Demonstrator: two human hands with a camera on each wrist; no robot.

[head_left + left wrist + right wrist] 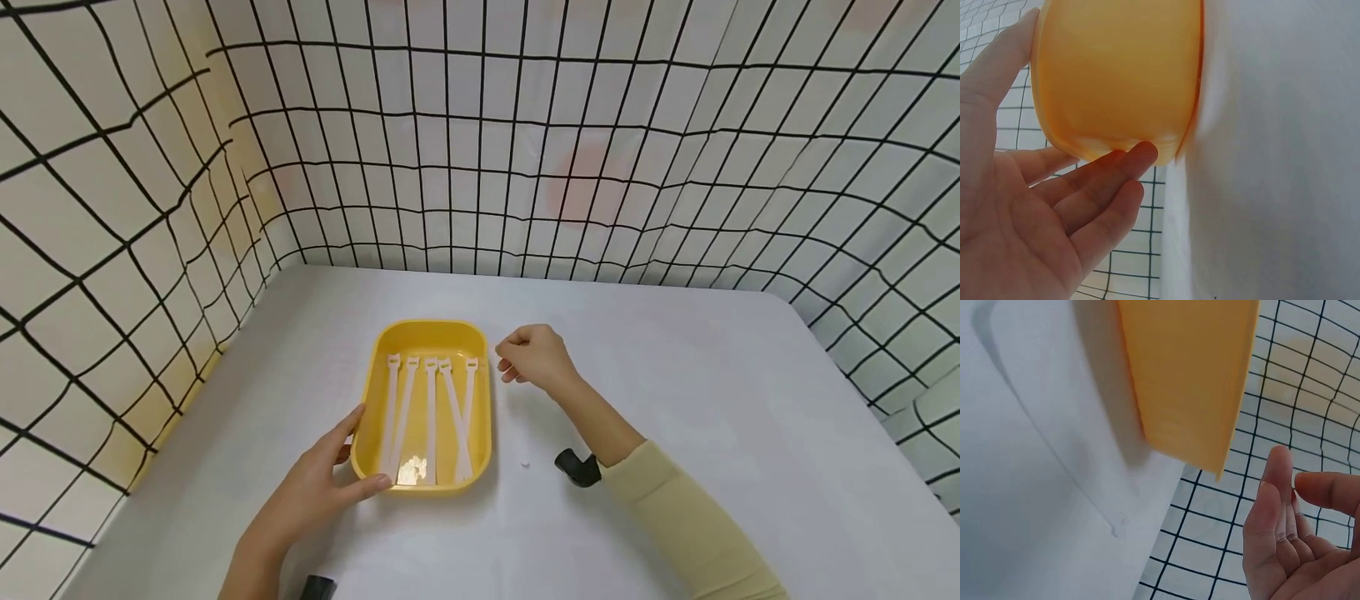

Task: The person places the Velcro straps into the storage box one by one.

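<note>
A yellow tray (pixel 427 335) lies on the white table, with several white strap cable ties (pixel 431 417) lengthwise inside, slotted heads at the far end. My left hand (pixel 315 487) holds the tray's near left corner. Its thumb rests on the near rim, while the fingers (pixel 1141 159) lie against the outer wall in the left wrist view. Beyond the tray's right side hovers my right hand (pixel 536 358), fingers bent loosely and nothing held. In the right wrist view, a small gap separates its thumb from the index fingertip (pixel 1280 462).
Black grid netting (pixel 480 125) encloses the table (pixel 675 375) at the back and sides. A tiny white bit (pixel 525 463) lies right of the tray. Black pieces show at the right forearm (pixel 577 468) and the left forearm (pixel 318 587).
</note>
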